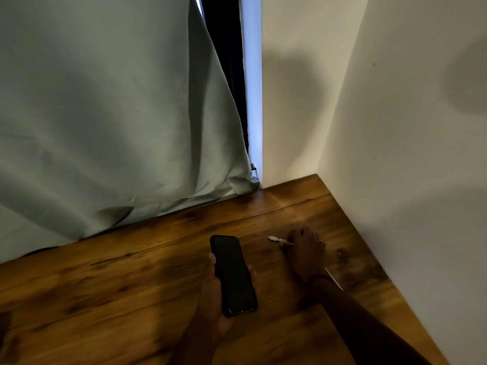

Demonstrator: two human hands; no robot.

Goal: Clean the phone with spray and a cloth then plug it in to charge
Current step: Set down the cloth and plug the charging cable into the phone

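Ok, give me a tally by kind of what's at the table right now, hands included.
phone: 1, held in the left hand
charging cable: 1, pinched by the right hand
hands: 2
curtain: 1
table: 1
Total: 6

Room to pass is offered over the bare tabletop (105, 285) at lower left. The upper left is closed off by a curtain (105, 114), the right side by a wall (408, 180). Lower centre is taken up by the left hand (213, 293) holding the phone (233, 275) and the right hand (305, 254) pinching the cable (279, 240).
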